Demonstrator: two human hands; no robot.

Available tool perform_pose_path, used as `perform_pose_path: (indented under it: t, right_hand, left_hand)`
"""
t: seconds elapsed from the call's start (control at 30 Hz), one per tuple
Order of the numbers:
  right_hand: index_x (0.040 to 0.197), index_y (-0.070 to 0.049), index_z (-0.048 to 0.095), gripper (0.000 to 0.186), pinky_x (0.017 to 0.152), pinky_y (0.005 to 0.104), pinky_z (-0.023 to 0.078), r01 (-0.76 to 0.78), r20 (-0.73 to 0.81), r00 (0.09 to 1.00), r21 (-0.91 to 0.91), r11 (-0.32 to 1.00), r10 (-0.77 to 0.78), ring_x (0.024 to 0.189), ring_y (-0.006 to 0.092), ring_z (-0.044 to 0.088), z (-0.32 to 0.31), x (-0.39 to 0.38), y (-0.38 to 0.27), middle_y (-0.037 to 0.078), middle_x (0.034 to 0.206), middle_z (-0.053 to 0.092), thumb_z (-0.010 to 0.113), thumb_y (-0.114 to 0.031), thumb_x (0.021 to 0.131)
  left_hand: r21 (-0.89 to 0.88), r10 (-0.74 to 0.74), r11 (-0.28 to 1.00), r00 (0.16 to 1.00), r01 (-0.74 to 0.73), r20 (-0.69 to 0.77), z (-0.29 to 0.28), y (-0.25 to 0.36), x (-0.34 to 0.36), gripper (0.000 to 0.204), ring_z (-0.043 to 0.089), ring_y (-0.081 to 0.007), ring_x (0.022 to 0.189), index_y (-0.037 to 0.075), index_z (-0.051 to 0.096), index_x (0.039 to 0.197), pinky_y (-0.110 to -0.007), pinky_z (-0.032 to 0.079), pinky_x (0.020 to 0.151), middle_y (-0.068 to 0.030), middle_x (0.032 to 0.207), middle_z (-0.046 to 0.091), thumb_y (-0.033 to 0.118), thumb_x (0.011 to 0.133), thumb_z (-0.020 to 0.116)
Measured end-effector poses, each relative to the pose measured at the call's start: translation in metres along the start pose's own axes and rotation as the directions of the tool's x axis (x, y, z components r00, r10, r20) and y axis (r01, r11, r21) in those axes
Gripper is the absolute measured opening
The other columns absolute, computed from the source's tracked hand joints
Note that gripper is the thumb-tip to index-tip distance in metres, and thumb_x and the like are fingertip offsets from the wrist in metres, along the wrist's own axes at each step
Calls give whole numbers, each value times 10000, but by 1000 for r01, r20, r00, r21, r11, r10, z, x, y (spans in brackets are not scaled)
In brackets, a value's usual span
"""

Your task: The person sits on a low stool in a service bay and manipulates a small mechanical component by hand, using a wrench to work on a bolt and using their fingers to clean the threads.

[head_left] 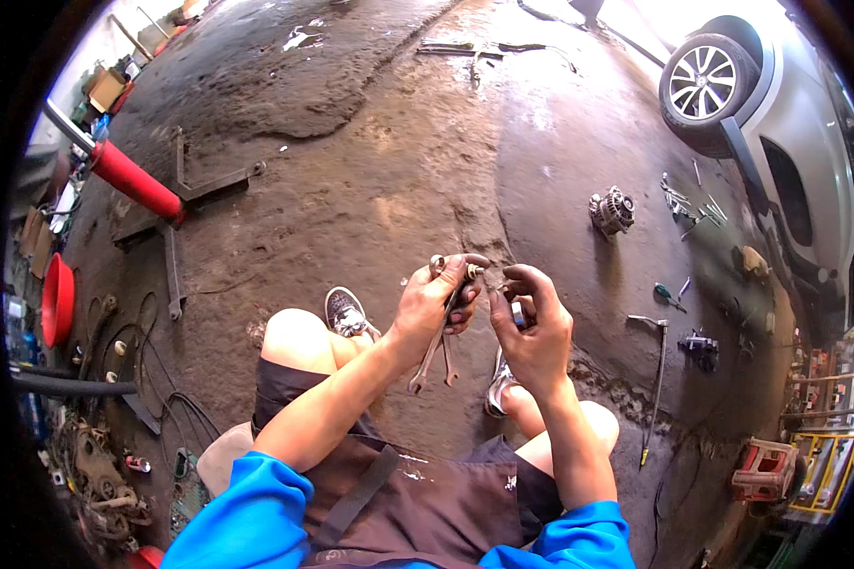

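Observation:
In front of my knees, my left hand (429, 302) is closed round metal wrenches (438, 358). Their lower ends hang below the fingers, and a ring end pokes out above the thumb. A small brassy metal fitting (474, 272) also sits at the left fingertips, pointing toward the other hand. Close beside it, my right hand (539, 327) is curled, thumb and fingers drawn together. A silvery round piece (520, 314) shows against its palm, too small and covered to name. Whether the right fingertips touch the fitting, I cannot tell.
An alternator (613, 211) lies ahead to the right on the dirty floor. A long-handled ratchet (659, 370), a screwdriver (669, 296) and scattered tools lie nearer the grey car (795, 161). At left stands a red post (135, 180) with metal legs; cables lie below it.

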State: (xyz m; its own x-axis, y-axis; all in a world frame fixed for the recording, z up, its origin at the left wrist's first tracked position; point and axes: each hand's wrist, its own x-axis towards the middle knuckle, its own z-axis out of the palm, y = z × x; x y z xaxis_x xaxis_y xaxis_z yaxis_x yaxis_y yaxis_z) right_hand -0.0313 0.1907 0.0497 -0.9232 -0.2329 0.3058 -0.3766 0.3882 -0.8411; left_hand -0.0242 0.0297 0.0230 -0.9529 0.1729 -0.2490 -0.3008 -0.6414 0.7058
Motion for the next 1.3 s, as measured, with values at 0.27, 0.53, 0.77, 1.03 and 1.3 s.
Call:
perform_pose_path:
  t: [0.27, 0.53, 0.77, 1.03, 1.3]
  right_hand:
    - [1042, -18, 639, 240, 652, 268, 495, 164, -25, 986, -24, 986, -165, 761, 165, 633, -1, 6, 5, 97, 937, 665, 696, 16, 811]
    - [1034, -11, 655, 236, 763, 292, 513, 107, -11, 994, 46, 993, -107, 872, 215, 664, -4, 4, 9, 118, 950, 673, 696, 36, 806]
    - [1008, 4, 658, 157, 692, 282, 503, -66, -42, 996, 206, 976, 76, 769, 168, 649, 3, -3, 17, 100, 848, 677, 687, -80, 879]
    - [750, 9, 627, 438, 512, 264, 375, -178, 14, 984, 228, 957, 180, 582, 90, 476, 5, 0, 22, 22, 591, 527, 552, -348, 991]
    - [1044, 6, 622, 260, 666, 284, 497, -47, 1, 999, 103, 994, 47, 732, 153, 615, -3, 7, 2, 109, 874, 677, 685, -203, 904]
  left_hand:
    - [257, 207, 942, 977, -214, 57, 1, -13, 0, 338, 445, -33, 564, 36, 594, 1148, -189, 329, 459, 27, 752, 540, 325, 1022, 474]
    - [258, 216, 936, 970, -238, 111, 2, -11, -5, 366, 406, -25, 562, 33, 580, 1182, -184, 294, 459, 39, 735, 506, 342, 1018, 475]
    - [183, 165, 966, 979, -185, 120, 5, -8, -7, 423, 399, -32, 558, 12, 578, 1217, -198, 305, 470, 45, 699, 493, 367, 1020, 458]
    - [234, 179, 949, 972, -211, 151, 6, -9, -4, 417, 400, -35, 534, 16, 594, 1164, -207, 296, 448, 33, 686, 501, 382, 1017, 457]
    - [103, 153, 982, 985, -160, 74, 5, -7, -2, 387, 438, -39, 536, 40, 609, 1063, -208, 328, 446, 21, 702, 529, 393, 1013, 459]
